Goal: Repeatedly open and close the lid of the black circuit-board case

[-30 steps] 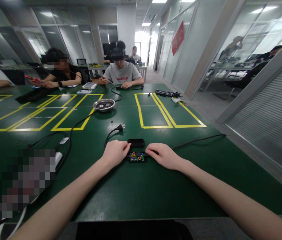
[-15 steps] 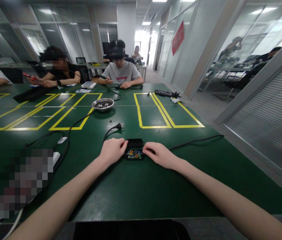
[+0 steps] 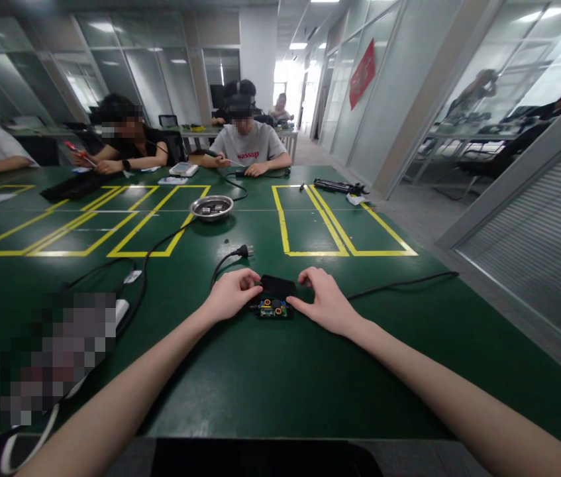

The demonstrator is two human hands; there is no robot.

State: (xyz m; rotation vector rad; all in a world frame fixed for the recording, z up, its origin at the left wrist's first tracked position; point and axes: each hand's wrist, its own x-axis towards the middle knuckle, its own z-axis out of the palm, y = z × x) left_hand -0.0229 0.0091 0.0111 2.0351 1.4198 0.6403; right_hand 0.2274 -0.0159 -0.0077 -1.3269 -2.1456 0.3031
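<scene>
A black adapter housing (image 3: 275, 315) lies open on the table, its circuit board with copper-ringed coils facing up. Just behind it, the black cover (image 3: 279, 286) is tipped up at an angle. My left hand (image 3: 233, 293) pinches the cover's left end between thumb and fingers. At the other end, my right hand (image 3: 322, 299) is spread, its thumb close to the housing's right end and its fingers apart from the cover. Whether that thumb touches the housing, I cannot tell.
A black plug (image 3: 244, 251) on a cord lies behind my left hand. A metal bowl (image 3: 212, 208) with small parts stands farther back. Another cord (image 3: 404, 283) runs right. A white power strip (image 3: 120, 311) is at left. Co-workers sit across the green table (image 3: 220, 391).
The cover has gone from lying flat behind the housing to tipped up, with my left hand on its left end. My right hand's fingers have spread. The view has shifted slightly left.
</scene>
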